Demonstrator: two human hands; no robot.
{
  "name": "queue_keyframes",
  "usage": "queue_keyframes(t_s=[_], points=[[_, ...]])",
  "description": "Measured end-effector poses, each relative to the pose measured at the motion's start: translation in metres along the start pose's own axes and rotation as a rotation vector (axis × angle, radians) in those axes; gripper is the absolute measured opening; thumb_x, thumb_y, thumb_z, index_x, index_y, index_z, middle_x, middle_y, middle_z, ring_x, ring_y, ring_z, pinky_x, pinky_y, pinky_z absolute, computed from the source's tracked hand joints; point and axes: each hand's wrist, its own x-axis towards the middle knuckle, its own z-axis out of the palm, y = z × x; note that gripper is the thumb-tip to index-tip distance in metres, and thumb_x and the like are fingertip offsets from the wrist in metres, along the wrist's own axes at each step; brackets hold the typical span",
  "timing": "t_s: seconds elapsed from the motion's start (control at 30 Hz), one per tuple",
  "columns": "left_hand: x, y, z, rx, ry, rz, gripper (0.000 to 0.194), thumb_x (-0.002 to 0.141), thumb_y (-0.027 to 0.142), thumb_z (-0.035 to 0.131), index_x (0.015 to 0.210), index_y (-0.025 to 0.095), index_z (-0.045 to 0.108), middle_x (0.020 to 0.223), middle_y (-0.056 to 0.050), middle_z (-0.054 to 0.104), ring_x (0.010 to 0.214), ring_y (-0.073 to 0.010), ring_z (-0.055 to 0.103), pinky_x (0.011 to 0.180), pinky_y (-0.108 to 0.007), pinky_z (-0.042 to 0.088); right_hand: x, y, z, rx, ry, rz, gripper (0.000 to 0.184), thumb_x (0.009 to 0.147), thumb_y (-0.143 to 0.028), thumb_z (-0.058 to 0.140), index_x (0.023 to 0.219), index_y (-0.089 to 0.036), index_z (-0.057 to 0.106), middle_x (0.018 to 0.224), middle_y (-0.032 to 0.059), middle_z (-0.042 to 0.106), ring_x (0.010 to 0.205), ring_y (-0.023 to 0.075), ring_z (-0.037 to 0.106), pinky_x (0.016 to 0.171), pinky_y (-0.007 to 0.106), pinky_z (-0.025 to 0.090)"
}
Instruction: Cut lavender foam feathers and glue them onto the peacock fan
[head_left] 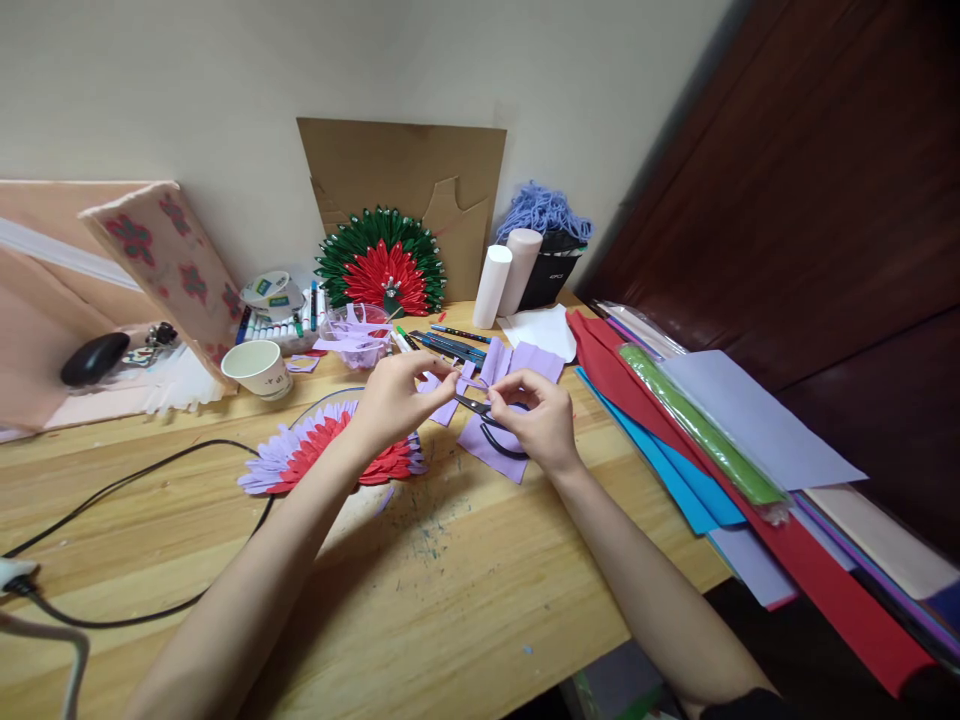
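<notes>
My left hand is closed in a pinch on a small purple paper strip. My right hand holds a pair of black-handled scissors, blades pointing left beneath the strip. The right thumb and forefinger come together near the strip's other end; whether they pinch it too I cannot tell. Under the scissors lies a purple paper sheet, with more purple pieces behind. A fan of red and lilac paper petals sits on the table, partly hidden by my left forearm.
Against the wall, a green and red petal fan stands before a cardboard sheet. Nearby are a paper cup, a tub of purple scraps and white cylinders. Coloured paper overhangs the right edge; a black cable crosses the left.
</notes>
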Motion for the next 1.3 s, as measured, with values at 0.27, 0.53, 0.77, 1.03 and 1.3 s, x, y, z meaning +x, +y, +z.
queue_keyframes(t_s=[0.27,0.53,0.77,1.03,1.3], points=[[0.000,-0.002,0.017,-0.397,-0.176,-0.203,0.018,0.071,0.032,0.063,0.073,0.015,0.069,0.071,-0.004,0.070,0.066,-0.0136,0.062,0.063,-0.024,0.046,-0.003,-0.004,0.003,-0.005,-0.023,-0.057,0.003,0.075,-0.020,0.059,0.074,-0.018,0.060,0.071,0.0006,0.060,0.065,0.0126,0.059,0.063,0.026,0.051],[-0.001,-0.004,0.021,-0.520,-0.148,-0.309,0.016,0.066,0.030,0.066,0.065,0.014,0.066,0.061,0.000,0.064,0.057,-0.0105,0.056,0.056,-0.022,0.042,-0.005,-0.007,0.003,-0.103,-0.043,-0.181,0.008,0.077,-0.017,0.056,0.082,-0.019,0.061,0.079,0.0017,0.062,0.071,0.0132,0.061,0.068,0.027,0.053],[0.001,-0.004,0.022,-0.537,-0.182,-0.429,0.014,0.064,0.028,0.064,0.059,0.015,0.066,0.060,0.000,0.065,0.062,-0.0125,0.057,0.065,-0.025,0.042,-0.002,-0.003,0.000,-0.296,-0.031,-0.477,0.013,0.074,-0.008,0.057,0.080,-0.020,0.060,0.076,0.0027,0.065,0.074,0.0153,0.060,0.070,0.031,0.050],[0.001,-0.004,0.019,-0.473,-0.179,-0.474,0.019,0.066,0.032,0.061,0.058,0.015,0.066,0.058,0.000,0.064,0.061,-0.0116,0.055,0.062,-0.024,0.039,-0.002,0.004,-0.002,-0.366,-0.093,-0.544,0.014,0.076,-0.009,0.055,0.083,-0.019,0.060,0.082,0.0040,0.067,0.079,0.0161,0.060,0.074,0.032,0.050],[-0.002,-0.003,0.026,-0.484,-0.079,-0.334,0.022,0.067,0.034,0.062,0.059,0.014,0.061,0.058,0.000,0.062,0.055,-0.0110,0.053,0.055,-0.023,0.040,0.000,-0.001,0.005,0.111,-0.121,0.037,0.009,0.075,-0.027,0.061,0.076,-0.018,0.061,0.075,0.0015,0.064,0.071,0.0139,0.062,0.067,0.027,0.053]])
